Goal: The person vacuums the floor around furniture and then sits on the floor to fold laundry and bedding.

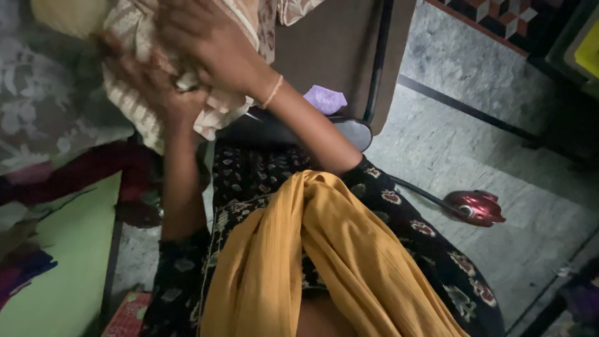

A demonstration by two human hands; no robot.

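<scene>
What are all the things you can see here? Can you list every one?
striped cloth: one, cream with brown stripes, bunched in both hands at top left
purple scrap: one, lilac, on the brown surface at top centre
red object: one, shiny dark red, on the grey floor at right, a dark cord running to it
green sheet: one, light green, lower left
flowered fabric: one, grey with pale flowers, far left
yellow scarf: one, mustard, draped down the person's front
left hand: gripping the striped cloth
right hand: on top of the cloth, thin band at the wrist
</scene>
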